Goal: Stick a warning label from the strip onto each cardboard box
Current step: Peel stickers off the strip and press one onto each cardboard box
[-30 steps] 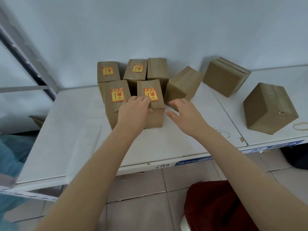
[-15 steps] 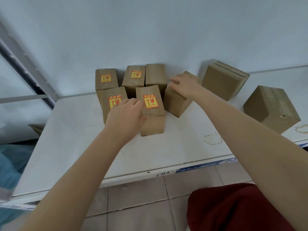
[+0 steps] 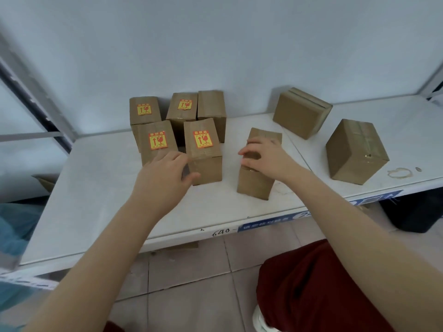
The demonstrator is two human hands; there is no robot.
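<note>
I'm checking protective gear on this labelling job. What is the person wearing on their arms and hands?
Nothing shows: the left forearm and right forearm are bare with no sleeves in view, and the left hand and right hand have no gloves, rings or watch visible.

Right hand [image 3: 268, 159] around a plain cardboard box [image 3: 254, 185], left hand [image 3: 165, 180] beside a labelled box [image 3: 208, 164].
</note>
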